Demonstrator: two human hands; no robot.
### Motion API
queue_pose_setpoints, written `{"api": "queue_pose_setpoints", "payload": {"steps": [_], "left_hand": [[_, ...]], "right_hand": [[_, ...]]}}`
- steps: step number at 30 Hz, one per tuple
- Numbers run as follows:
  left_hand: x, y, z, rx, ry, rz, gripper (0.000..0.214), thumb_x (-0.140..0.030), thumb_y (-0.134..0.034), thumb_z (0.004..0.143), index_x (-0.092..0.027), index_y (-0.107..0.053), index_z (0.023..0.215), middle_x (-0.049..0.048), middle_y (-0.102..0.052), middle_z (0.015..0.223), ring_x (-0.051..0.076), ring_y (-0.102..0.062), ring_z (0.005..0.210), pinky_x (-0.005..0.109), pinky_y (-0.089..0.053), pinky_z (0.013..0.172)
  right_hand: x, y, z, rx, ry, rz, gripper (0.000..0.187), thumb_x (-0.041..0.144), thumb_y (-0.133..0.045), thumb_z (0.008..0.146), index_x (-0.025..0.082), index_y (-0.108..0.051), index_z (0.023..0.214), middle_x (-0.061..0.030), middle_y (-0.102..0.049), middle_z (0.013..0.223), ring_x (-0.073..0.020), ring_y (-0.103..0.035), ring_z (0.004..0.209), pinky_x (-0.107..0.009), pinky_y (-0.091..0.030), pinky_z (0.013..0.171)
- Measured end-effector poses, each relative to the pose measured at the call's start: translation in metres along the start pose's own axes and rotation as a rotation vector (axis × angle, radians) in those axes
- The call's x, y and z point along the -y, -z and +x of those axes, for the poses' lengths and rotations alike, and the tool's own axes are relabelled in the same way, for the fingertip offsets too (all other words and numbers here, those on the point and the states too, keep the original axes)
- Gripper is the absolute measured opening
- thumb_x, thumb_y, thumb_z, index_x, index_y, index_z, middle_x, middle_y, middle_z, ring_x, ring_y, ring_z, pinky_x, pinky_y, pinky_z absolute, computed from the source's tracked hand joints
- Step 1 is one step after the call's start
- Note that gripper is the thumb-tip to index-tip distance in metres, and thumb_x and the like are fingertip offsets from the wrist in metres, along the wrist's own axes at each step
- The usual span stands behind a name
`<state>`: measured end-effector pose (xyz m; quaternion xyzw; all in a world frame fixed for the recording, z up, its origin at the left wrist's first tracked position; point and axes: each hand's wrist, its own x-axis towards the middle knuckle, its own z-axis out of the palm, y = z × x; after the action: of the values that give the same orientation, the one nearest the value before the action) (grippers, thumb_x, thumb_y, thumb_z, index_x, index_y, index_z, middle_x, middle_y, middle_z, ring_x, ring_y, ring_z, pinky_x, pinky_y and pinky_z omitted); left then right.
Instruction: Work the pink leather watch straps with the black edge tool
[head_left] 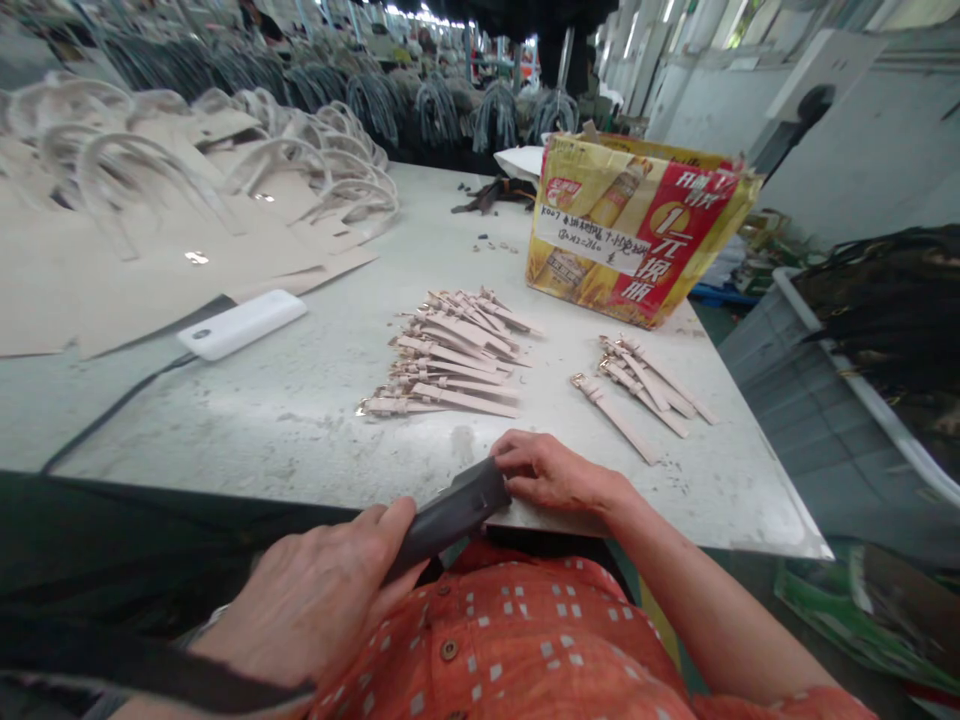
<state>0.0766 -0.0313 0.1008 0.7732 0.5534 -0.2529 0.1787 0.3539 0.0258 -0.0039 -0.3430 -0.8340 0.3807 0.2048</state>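
Both of my hands hold a dark grey strip [454, 512] at the near edge of the table [300, 420]. My left hand [322, 595] wraps round its lower end, close to my orange shirt. My right hand [551, 475] pinches its upper end, fingers curled on the table edge. Just beyond the hands lies a large pile of beige straps with small buckles [454, 355]. A smaller pile of the same straps [649, 380] lies to the right, with one single strap [615, 417] beside it.
A white flat device [241, 323] with a dark cable lies at the left. Beige bag panels with handles [187, 200] cover the far left. A red and yellow carton [637, 225] stands at the back right. A grey bin [810, 400] sits right of the table.
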Motion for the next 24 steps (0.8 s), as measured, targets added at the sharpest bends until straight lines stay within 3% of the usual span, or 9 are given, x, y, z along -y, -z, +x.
{"api": "queue_pose_setpoints", "payload": {"steps": [3,12,24], "left_hand": [[0.003,-0.002,0.007,-0.041,-0.005,0.006,0.039,-0.046,-0.036,0.108,-0.027,-0.067,0.123,0.0109,-0.087,0.108,0.038,-0.086,0.104,0.045,-0.059,0.083],[0.045,-0.024,0.005,-0.163,0.049,-0.028,0.048,-0.056,-0.039,0.1,-0.029,-0.072,0.122,0.0083,-0.087,0.1,0.037,-0.085,0.097,0.042,-0.058,0.08],[0.022,-0.007,0.027,-0.2,-0.028,-0.102,0.037,-0.053,-0.043,0.097,-0.027,-0.068,0.107,0.0097,-0.085,0.092,0.037,-0.084,0.093,0.04,-0.056,0.078]], "right_hand": [[0.0,-0.002,0.0,-0.021,-0.019,-0.006,0.028,-0.002,-0.068,0.088,0.019,-0.083,0.1,-0.0066,-0.075,0.118,-0.0217,-0.07,0.111,-0.032,-0.055,0.101],[-0.002,-0.009,0.0,-0.106,-0.076,0.032,0.026,0.008,-0.078,0.089,0.02,-0.086,0.111,-0.0082,-0.076,0.122,-0.0195,-0.072,0.1,-0.029,-0.057,0.088],[-0.005,-0.012,0.002,-0.126,-0.052,0.017,0.03,-0.001,-0.069,0.086,0.02,-0.085,0.103,-0.0059,-0.077,0.112,-0.0186,-0.071,0.1,-0.027,-0.055,0.087]]}}
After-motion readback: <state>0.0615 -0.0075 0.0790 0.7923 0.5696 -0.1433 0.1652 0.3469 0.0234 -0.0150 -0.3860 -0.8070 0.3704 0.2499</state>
